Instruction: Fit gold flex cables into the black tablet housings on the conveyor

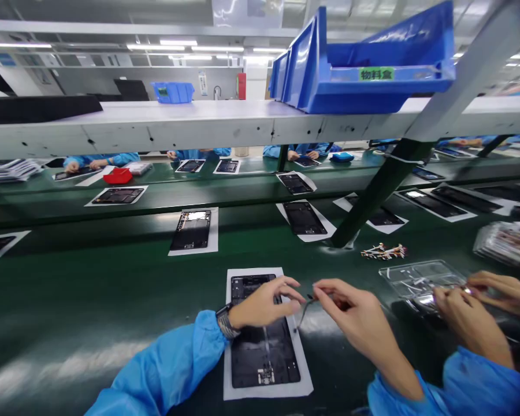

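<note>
Right hand [357, 320] pinches thin black cable [305, 312] between thumb and fingers, cable hanging above right edge of dark tablet [264, 364]. Left hand [262, 303] half open, nothing held, fingertips near cable, over tablet. Tablet lies flat on white paper sheet [229, 370], inside parts showing, on green conveyor belt [69, 300]. Right side: co-worker's hands [472, 320] over clear plastic tray [420, 277]. Dark shelf post [381, 190] rises beyond, blue bin [364, 75] overhead.
</note>
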A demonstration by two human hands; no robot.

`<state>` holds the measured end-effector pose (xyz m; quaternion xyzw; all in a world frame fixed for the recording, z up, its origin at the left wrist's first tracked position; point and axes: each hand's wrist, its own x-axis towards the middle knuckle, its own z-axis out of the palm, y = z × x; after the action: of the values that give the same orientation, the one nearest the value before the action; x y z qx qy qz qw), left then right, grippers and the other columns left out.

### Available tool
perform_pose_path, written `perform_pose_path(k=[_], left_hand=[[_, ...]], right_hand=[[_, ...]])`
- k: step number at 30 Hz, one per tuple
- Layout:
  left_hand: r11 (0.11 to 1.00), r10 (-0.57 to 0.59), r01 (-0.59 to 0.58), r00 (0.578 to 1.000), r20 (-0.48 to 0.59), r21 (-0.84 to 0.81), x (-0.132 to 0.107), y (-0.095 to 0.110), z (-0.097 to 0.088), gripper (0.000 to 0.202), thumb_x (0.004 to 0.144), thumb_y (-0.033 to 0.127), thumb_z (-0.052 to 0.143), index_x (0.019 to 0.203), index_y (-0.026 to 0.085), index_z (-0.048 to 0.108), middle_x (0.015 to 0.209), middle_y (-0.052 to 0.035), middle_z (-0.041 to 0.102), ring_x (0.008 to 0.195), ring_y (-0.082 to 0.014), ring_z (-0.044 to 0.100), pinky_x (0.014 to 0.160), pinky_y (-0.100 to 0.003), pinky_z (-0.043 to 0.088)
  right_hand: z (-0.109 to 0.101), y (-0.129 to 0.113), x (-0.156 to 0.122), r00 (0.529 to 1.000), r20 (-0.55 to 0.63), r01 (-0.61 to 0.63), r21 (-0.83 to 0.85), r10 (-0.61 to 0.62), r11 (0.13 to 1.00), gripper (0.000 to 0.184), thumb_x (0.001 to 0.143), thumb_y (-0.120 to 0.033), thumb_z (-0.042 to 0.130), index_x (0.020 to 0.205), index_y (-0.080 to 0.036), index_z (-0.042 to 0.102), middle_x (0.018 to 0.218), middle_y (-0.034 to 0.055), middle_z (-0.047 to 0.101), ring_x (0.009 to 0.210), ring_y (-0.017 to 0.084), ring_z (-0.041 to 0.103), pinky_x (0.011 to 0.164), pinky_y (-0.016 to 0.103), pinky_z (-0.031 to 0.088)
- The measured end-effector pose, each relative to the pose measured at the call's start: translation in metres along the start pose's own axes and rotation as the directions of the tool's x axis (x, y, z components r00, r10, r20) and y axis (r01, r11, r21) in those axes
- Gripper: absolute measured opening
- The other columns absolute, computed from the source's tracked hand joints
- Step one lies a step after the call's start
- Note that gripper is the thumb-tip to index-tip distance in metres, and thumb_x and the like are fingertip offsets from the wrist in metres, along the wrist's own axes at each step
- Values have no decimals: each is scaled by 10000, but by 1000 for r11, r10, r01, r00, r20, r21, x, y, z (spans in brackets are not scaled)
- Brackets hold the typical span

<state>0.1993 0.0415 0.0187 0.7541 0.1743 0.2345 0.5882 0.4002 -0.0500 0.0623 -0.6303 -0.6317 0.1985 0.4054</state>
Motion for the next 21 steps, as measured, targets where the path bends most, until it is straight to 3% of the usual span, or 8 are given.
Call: perform_pose_path(k=[2, 4, 7, 10, 13, 15, 18, 21], left_hand=[[990, -55, 56, 998, 16, -126, -8, 6, 12, 536, 832, 336, 719, 1247, 158, 431, 946, -62, 693, 852, -157, 643, 831, -282, 472], [990, -125, 119, 990, -71, -81, -19, 4, 17, 516, 797, 282, 737, 1200, 150, 443, 768, 9, 653, 685, -121, 604, 711, -240, 460], [951, -122, 189, 957, -263, 244, -41, -9, 14, 441, 817, 180, 658, 1212, 172, 462, 715, 48, 614, 663, -121, 579, 700, -241, 440], [762, 33, 216, 929, -369, 610, -67, -21, 6, 446, 862, 143, 576, 1285, 190, 441, 817, 9, 642, 769, -164, 598, 755, -287, 449], [514, 198, 162, 933, -300, 842, -89, -29, -2, 180, 936, 138, 472, 1097, 172, 545, 826, -31, 635, 764, -182, 591, 714, -310, 442], [393, 268, 115, 935, -233, 912, -99, -34, -7, 158, 968, 136, 415, 944, 167, 568, 753, -29, 606, 708, -173, 575, 669, -305, 428], [291, 336, 83, 924, -183, 953, -107, -40, -15, 219, 991, 135, 365, 939, 156, 578, 704, -24, 580, 661, -160, 560, 641, -294, 421], [256, 366, 61, 918, -155, 965, -109, -48, -21, 214, 993, 138, 372, 976, 146, 585, 724, -28, 593, 667, -161, 565, 643, -297, 430]], right_hand=[[11, -4, 19, 993, 119, -41, 110, 27, 993, 241, 880, -418, 587, 890, -197, 681, 719, 16, 682, 598, 140, 600, 548, 237, 443], [24, -4, 37, 977, 208, -87, 193, 46, 977, 257, 863, -428, 604, 869, -184, 683, 748, 32, 698, 678, 163, 634, 608, 248, 469], [46, 2, 59, 944, 326, -133, 258, 43, 957, 274, 827, -433, 639, 862, -166, 689, 748, 42, 705, 688, 170, 634, 622, 259, 468], [72, 10, 74, 900, 437, -157, 298, 11, 942, 280, 802, -430, 652, 846, -155, 684, 729, 44, 701, 658, 160, 622, 600, 254, 449], [100, 18, 86, 864, 504, -179, 274, 17, 945, 248, 787, -389, 640, 834, -147, 668, 687, 40, 689, 628, 153, 607, 585, 248, 432], [120, 21, 92, 848, 529, -164, 202, 33, 966, 204, 781, -342, 618, 808, -145, 661, 645, 31, 672, 607, 148, 594, 575, 241, 421], [147, 24, 98, 833, 552, -117, 107, 39, 987, 142, 761, -274, 604, 734, -149, 663, 628, 22, 656, 595, 140, 580, 564, 232, 408], [170, 24, 103, 834, 551, -78, 54, 35, 996, 90, 732, -206, 609, 703, -161, 681, 651, 6, 655, 611, 133, 572, 585, 231, 400]])
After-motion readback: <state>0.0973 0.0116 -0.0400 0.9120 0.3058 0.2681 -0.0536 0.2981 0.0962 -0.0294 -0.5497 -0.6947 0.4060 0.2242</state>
